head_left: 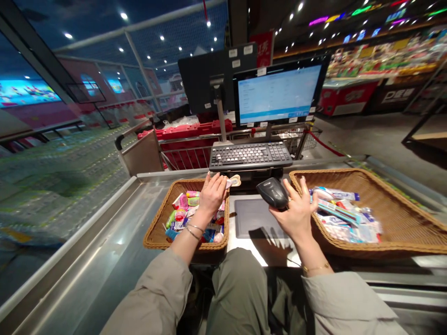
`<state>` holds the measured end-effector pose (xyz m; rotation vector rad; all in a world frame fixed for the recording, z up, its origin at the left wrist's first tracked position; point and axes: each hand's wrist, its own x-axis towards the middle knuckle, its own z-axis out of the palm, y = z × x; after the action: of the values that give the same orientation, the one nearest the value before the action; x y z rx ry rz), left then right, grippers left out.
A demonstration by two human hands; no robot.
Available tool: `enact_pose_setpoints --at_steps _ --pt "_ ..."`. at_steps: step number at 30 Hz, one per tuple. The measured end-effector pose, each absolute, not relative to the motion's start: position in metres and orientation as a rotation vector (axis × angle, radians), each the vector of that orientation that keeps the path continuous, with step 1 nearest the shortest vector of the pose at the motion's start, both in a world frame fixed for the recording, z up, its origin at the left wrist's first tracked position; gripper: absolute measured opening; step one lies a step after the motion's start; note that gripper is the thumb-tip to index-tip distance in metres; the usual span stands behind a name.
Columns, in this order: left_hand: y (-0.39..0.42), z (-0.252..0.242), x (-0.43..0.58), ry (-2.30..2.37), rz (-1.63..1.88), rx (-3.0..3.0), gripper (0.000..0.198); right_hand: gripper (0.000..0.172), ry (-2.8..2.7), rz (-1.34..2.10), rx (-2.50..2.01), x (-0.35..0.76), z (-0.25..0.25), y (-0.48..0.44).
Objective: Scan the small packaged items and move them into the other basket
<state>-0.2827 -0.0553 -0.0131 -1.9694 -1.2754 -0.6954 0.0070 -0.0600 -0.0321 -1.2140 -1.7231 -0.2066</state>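
My left hand [211, 194] is closed on a small flat packet [234, 181], holding it above the far edge of the left wicker basket [156, 229], which is full of several small colourful packets. My right hand [296, 210] grips a black handheld barcode scanner [273, 192] over the dark scanning pad [256, 217], its nose pointing left toward the packet. To its right is a bigger wicker basket [394, 200] with toothpaste-like boxes and tubes [344, 214].
A black keyboard [250, 155] sits just behind the hands, under a lit monitor [278, 94] and a second screen's back [209, 79]. The steel checkout counter [104, 251] runs left. A shopping trolley [188, 149] with red baskets stands behind it. My knees are below the pad.
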Motion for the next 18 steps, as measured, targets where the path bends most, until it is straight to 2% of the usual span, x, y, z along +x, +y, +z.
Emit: enact_pose_setpoints --at_steps 18 --pt "-0.047 -0.010 -0.242 -1.267 -0.770 -1.993 0.036 0.013 -1.807 -0.208 -1.135 0.004 -0.029 -0.067"
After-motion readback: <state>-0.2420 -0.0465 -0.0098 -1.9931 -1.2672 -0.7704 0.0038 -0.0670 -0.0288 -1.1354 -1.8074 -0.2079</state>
